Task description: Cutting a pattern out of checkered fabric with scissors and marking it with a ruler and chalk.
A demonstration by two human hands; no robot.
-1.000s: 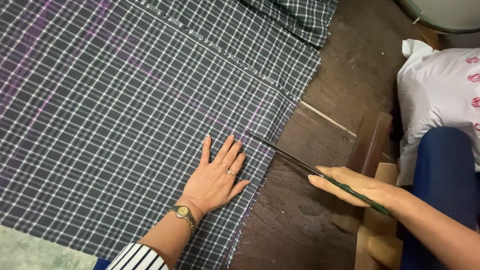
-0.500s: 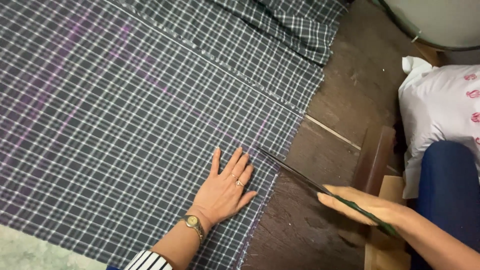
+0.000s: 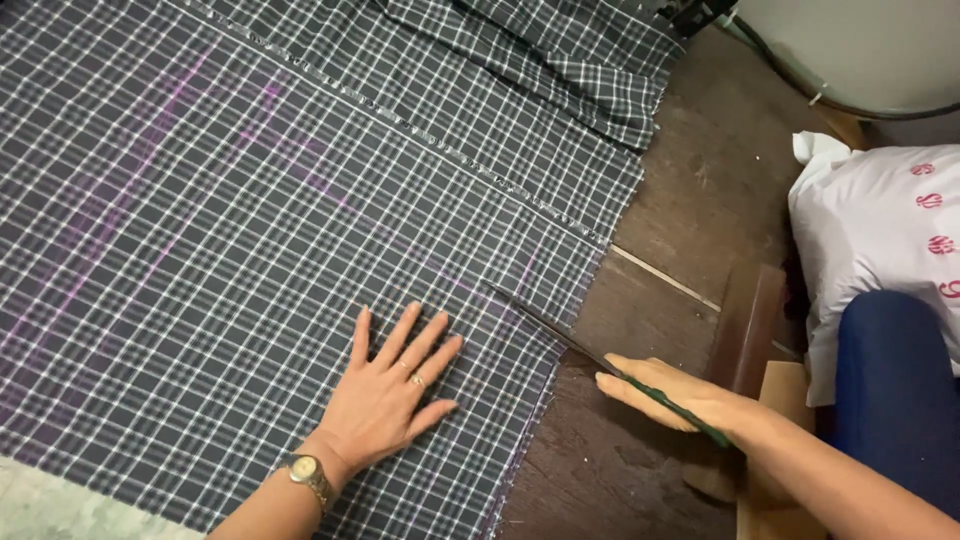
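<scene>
left hand [image 3: 385,395] flat, open on cloth [image 3: 250,230] | right hand [image 3: 665,392] grips scissors [image 3: 570,340] | blades point upper left into cloth edge, just right of the fingers

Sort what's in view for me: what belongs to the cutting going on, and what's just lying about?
In use:
- plaid fabric, spread flat
- left hand, pressed flat on the fabric
- scissors, blades at the fabric's edge
- right hand, gripping the scissors

Lying about:
- white bag with pink marks
- wooden blocks
- wooden floor
</scene>
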